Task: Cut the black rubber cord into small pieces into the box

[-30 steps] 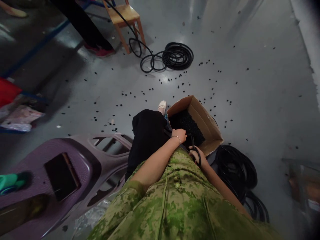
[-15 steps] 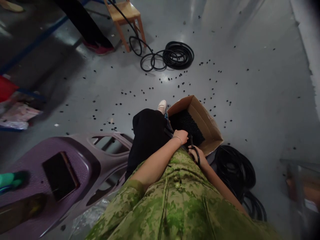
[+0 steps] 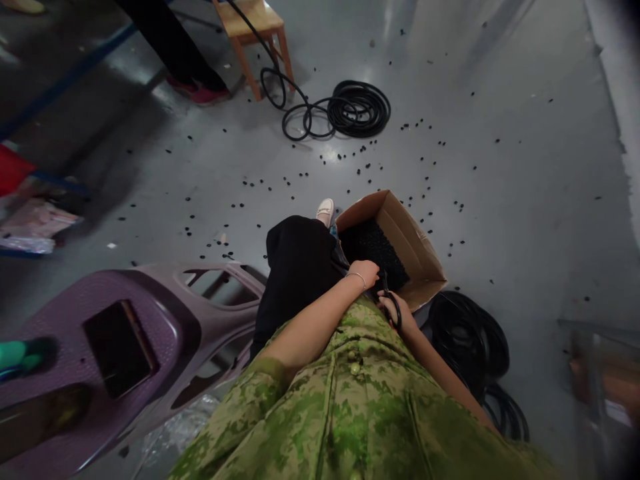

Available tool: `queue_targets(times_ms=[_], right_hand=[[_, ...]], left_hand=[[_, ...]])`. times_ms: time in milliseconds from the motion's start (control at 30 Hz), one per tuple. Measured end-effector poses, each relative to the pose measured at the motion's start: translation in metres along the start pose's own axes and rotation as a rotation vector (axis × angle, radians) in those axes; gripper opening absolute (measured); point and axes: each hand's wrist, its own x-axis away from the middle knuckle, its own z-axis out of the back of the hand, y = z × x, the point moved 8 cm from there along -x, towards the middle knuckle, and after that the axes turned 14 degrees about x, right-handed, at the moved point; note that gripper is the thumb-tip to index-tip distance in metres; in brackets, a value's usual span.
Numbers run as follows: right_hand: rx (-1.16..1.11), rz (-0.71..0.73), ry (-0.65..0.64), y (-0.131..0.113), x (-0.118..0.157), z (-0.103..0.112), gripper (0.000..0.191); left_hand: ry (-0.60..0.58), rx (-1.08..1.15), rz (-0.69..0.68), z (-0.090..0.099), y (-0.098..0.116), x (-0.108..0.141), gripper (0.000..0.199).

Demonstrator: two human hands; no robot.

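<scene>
My right hand (image 3: 397, 308) is wrapped round a pair of black-handled scissors (image 3: 393, 311), whose blades point up toward my left hand. Close by, my left hand (image 3: 364, 272), with a thin bracelet at the wrist, is closed on what looks like a black hose (image 3: 341, 264) running in from the left over my lap. Its end at the fingers is too small to make out. Both hands are over the near edge of an open cardboard box (image 3: 417, 250), which holds a heap of small black pieces (image 3: 373, 247).
Black hose lies in coils on the floor ahead (image 3: 357, 110) and at my right (image 3: 467, 333). A wooden chair (image 3: 255, 23) and another person's leg (image 3: 175, 47) are at the upper left. On a purple plastic chair (image 3: 180, 320) rests a phone (image 3: 120, 348). Small black bits dot the floor.
The view has shifted slightly. My left hand is a touch farther right, while the scissors and right hand stay almost in the same place.
</scene>
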Motion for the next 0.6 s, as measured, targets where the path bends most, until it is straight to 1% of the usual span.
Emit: queue_targets(times_ms=[167, 267, 333, 500, 600], right_hand=[[0.062, -0.015, -0.015, 0.003, -0.002, 0.0, 0.046], [0.113, 0.001, -0.013, 0.004, -0.002, 0.003, 0.045], [0.16, 0.045, 0.0, 0.004, -0.003, 0.004, 0.041], [0.275, 0.238, 0.064, -0.007, -0.005, 0.008, 0.027], [0.299, 0.262, 0.089, -0.01, -0.004, 0.008, 0.025]], left_hand=[[-0.017, -0.004, -0.007, 0.0, 0.0, -0.001, 0.029], [-0.036, -0.013, -0.013, -0.002, 0.0, -0.002, 0.027], [-0.042, -0.022, -0.027, -0.002, 0.001, -0.002, 0.027], [-0.036, -0.039, -0.019, -0.003, 0.0, -0.004, 0.028], [-0.028, -0.033, 0.002, -0.002, -0.003, -0.005, 0.027]])
